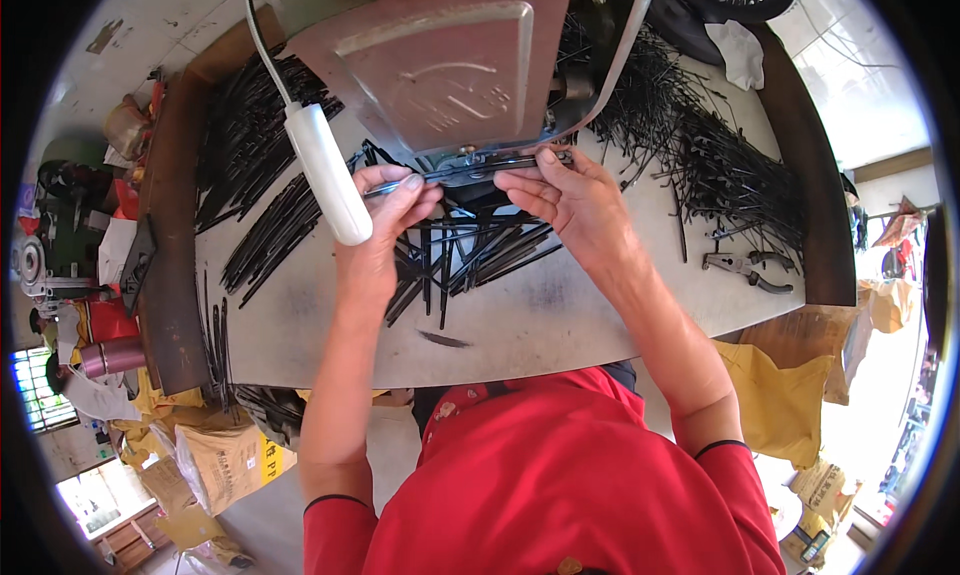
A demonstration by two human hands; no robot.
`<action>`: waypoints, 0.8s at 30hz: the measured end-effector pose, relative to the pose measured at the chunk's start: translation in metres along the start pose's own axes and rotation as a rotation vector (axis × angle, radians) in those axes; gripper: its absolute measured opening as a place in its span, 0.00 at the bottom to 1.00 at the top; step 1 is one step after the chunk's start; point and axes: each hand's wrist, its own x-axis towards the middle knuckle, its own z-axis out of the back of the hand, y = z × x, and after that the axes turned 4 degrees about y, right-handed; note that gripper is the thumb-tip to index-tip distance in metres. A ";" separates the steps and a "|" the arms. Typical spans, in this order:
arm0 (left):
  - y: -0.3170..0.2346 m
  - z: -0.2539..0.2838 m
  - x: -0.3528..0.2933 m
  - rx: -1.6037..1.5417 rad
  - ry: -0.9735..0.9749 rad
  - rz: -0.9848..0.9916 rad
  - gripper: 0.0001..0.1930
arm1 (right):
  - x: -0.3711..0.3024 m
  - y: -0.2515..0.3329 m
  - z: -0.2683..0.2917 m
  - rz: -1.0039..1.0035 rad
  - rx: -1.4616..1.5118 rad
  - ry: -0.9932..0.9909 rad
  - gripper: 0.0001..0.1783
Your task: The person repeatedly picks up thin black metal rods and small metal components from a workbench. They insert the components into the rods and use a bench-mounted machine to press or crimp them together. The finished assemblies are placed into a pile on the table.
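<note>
A pinkish-brown metal machine (440, 70) with an embossed guard hangs over the table. At its lower edge, my right hand (570, 195) pinches a thin black rod (512, 162) between thumb and fingers, in line with the machine's small working point. My left hand (390, 205) is closed with thumb and fingertips on another stretch of thin dark rod (383, 188) to the left. I cannot tell whether both hands grip one piece or two joined ones. Beneath them, several loose black rods (470, 260) lie crossed on the metal tabletop (540, 325).
A white tube-shaped lamp (328, 175) hangs on its cable beside my left hand. Bundles of black rods (275, 235) lie at left, with a large tangled heap (730, 165) at right. Pliers (750, 267) rest near the right rim. Raised brown boards (172, 245) edge the table.
</note>
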 end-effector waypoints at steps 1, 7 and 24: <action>0.001 -0.006 0.001 -0.063 0.000 -0.013 0.11 | -0.002 0.000 -0.004 0.032 0.009 0.000 0.11; 0.006 -0.016 0.000 -0.087 0.012 -0.101 0.08 | -0.002 -0.014 0.000 0.128 0.152 -0.048 0.13; 0.006 -0.012 0.007 -0.174 -0.013 0.110 0.11 | -0.004 -0.007 -0.005 0.146 0.055 -0.044 0.10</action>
